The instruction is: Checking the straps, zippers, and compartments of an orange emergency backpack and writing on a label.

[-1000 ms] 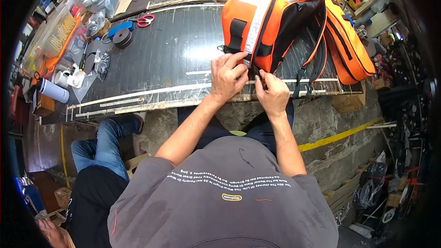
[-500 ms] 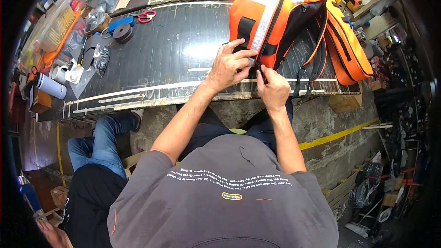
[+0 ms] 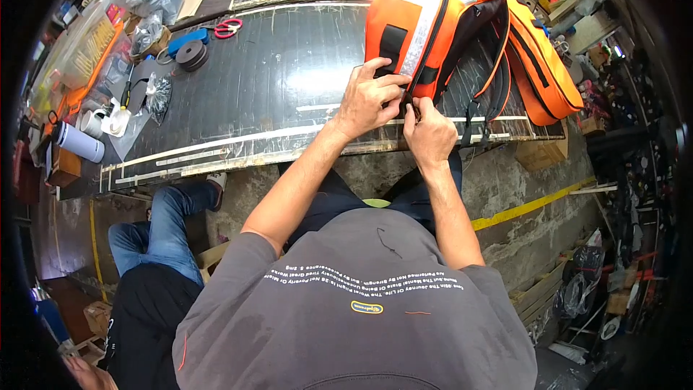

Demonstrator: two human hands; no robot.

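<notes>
An orange backpack (image 3: 386,14) with a pale reflective stripe lies on the dark workbench (image 3: 281,65). A black zipper runs down its side to the corner nearest me. My left hand (image 3: 369,101) is at that corner, index finger laid along the fabric, thumb and other fingers closed on the bag's edge. Close beside it, my right hand (image 3: 431,133) pinches a small black piece at the zipper's lower end. The fingers hide most of this piece. Black straps hang from the bag to the right of my right hand.
A second orange bag (image 3: 545,79) lies at the right. On the left are red-handled scissors (image 3: 228,28), a black tape roll (image 3: 191,55), a white bottle (image 3: 78,140) and a clear plastic bin (image 3: 86,43). Another person's jeans-clad legs (image 3: 162,224) are at lower left.
My two hands have drawn slightly closer together at the backpack's corner, the left moving a little right. The whole view has shifted slightly.
</notes>
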